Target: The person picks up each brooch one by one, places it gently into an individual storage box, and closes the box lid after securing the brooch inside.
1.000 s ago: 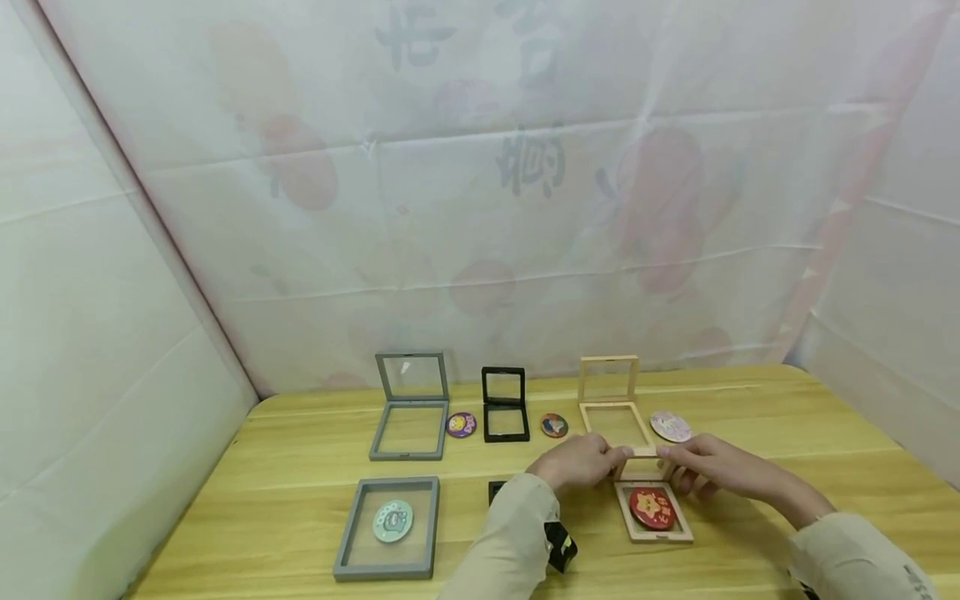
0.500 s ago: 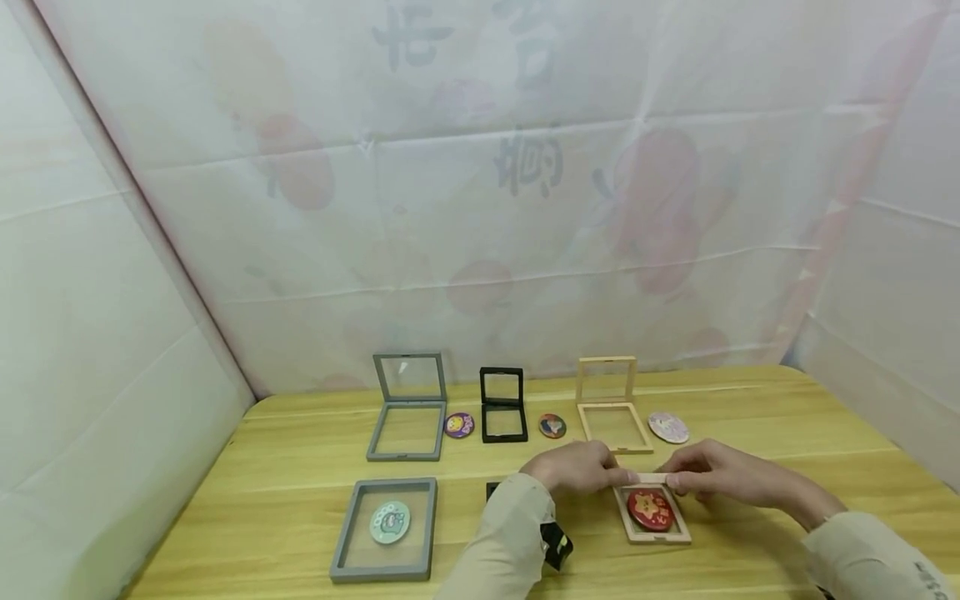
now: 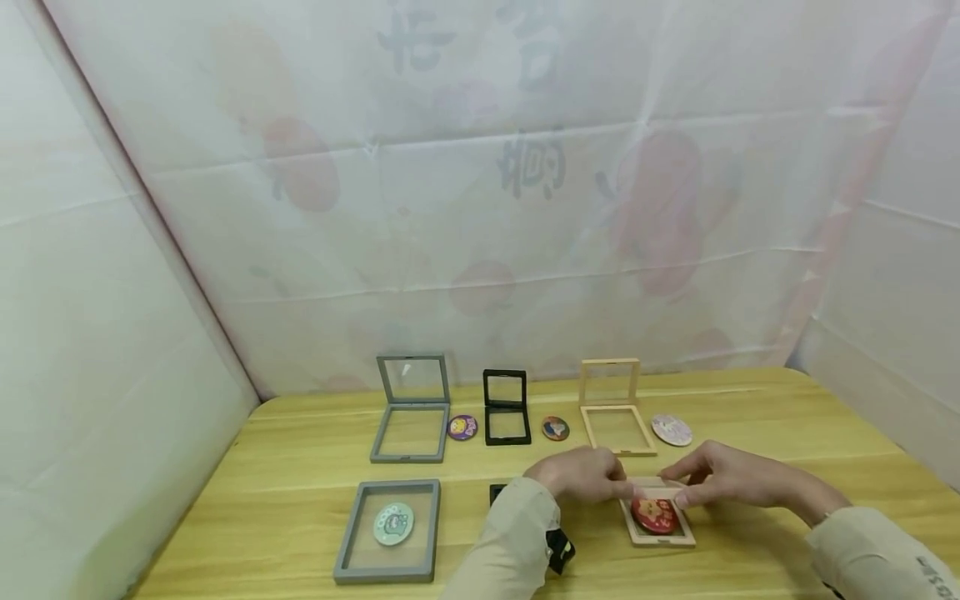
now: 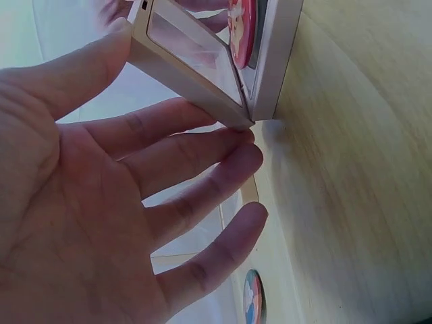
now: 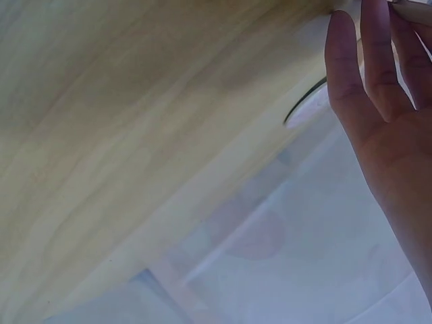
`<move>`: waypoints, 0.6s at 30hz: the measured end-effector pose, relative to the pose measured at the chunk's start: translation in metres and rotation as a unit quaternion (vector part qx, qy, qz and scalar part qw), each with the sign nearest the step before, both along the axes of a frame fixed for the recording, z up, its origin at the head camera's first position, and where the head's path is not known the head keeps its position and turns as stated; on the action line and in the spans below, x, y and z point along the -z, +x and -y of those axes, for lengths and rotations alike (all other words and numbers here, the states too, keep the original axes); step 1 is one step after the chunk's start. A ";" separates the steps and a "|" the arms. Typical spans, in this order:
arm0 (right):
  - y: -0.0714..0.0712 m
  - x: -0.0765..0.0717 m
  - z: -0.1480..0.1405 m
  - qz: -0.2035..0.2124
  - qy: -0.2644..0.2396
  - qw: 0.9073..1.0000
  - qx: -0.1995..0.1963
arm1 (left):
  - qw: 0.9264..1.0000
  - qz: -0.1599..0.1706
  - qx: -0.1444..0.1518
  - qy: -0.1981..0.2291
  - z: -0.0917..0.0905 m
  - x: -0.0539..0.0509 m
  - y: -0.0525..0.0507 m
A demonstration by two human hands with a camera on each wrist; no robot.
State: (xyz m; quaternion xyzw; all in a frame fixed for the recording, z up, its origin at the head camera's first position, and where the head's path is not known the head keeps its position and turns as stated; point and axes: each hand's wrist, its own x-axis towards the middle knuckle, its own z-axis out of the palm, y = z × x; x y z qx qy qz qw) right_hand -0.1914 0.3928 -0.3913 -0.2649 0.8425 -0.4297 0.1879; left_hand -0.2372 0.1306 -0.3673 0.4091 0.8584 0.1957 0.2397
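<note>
In the head view, a small beige hinged display frame lies on the table with a round red badge in its base. Its clear-windowed lid leans at a slant over the base. My left hand pinches the lid's left side, thumb on its outer edge and fingers behind; the left wrist view shows the other fingers spread. At the right side, my right hand holds the lid between thumb and fingers. The right wrist view shows only part of that hand, its thumb contact out of sight.
At the back stand opened grey, black and beige frames. Purple, multicoloured and pale badges lie beside them. Front left is a grey frame with a green badge. My left sleeve mostly hides a black item.
The beige lid has swung from nearly upright down toward the base and the red badge. Both hands have come down and nearer with it, keeping their hold.
</note>
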 end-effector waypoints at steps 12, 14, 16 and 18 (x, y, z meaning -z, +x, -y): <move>0.001 -0.001 0.000 -0.033 0.025 0.999 0.011 | 1.000 -0.010 -0.016 -0.006 -0.003 -0.001 0.005; 0.002 0.002 0.000 -0.034 0.013 0.999 0.008 | 1.000 -0.015 -0.019 -0.007 -0.002 0.000 0.005; 0.001 0.004 0.001 -0.036 0.002 0.999 0.002 | 1.000 -0.018 -0.019 -0.009 -0.001 0.001 0.005; 0.000 0.005 0.002 -0.038 0.002 0.999 -0.004 | 0.999 -0.021 -0.025 -0.010 0.000 0.002 0.005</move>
